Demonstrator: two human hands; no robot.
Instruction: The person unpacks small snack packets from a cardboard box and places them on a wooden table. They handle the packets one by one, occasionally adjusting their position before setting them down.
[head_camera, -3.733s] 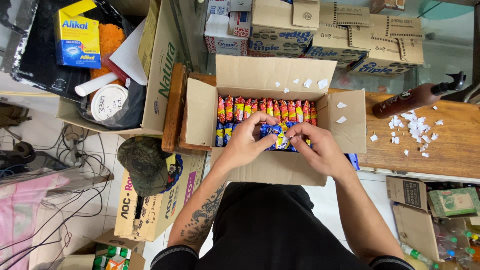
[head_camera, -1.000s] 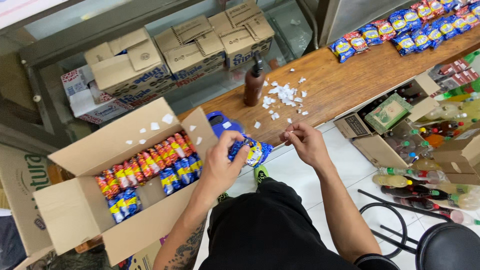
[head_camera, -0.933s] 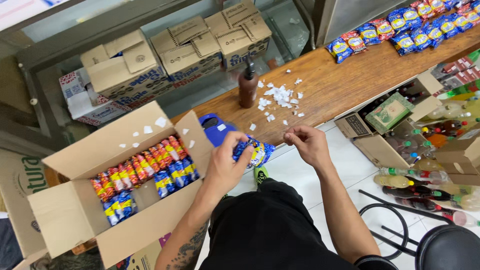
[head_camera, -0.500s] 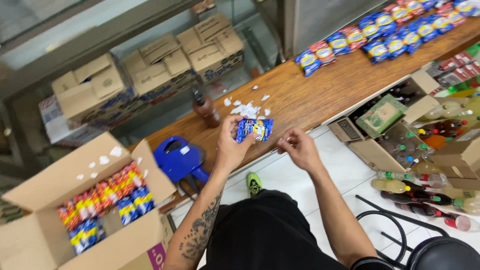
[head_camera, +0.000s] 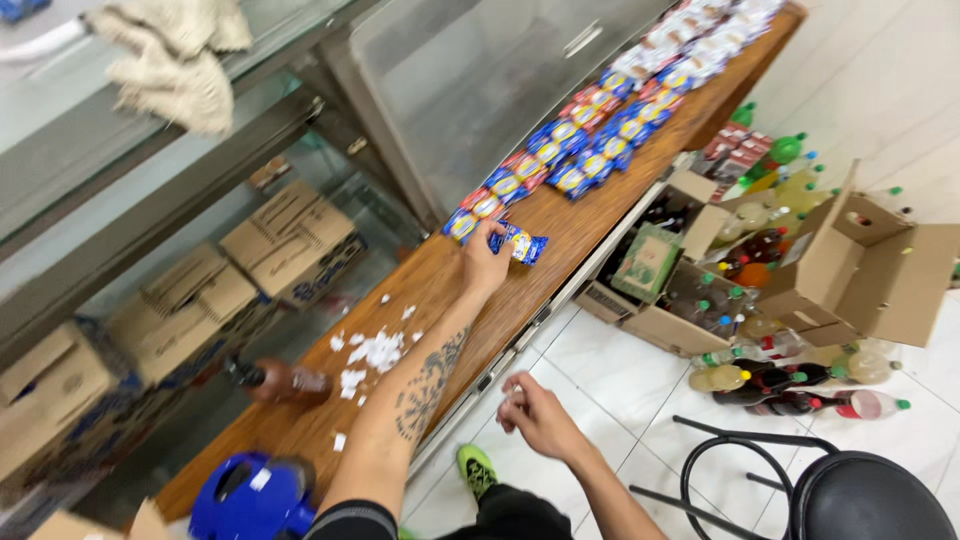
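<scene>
One snack packet (head_camera: 523, 243), half-hidden by left hand (head_camera: 484, 262)

The left hand (head_camera: 485, 262) now reaches far along the wooden counter (head_camera: 420, 290), setting the blue snack packet (head_camera: 521, 242) beside the packet rows (head_camera: 590, 130) — the right hand (head_camera: 538, 415) has dropped back, fingers pinched.

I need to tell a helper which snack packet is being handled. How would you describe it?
On the long wooden counter, two rows of snack packets run to the far end. At their near end lies the blue and yellow snack packet, the only one under the left hand.
</scene>
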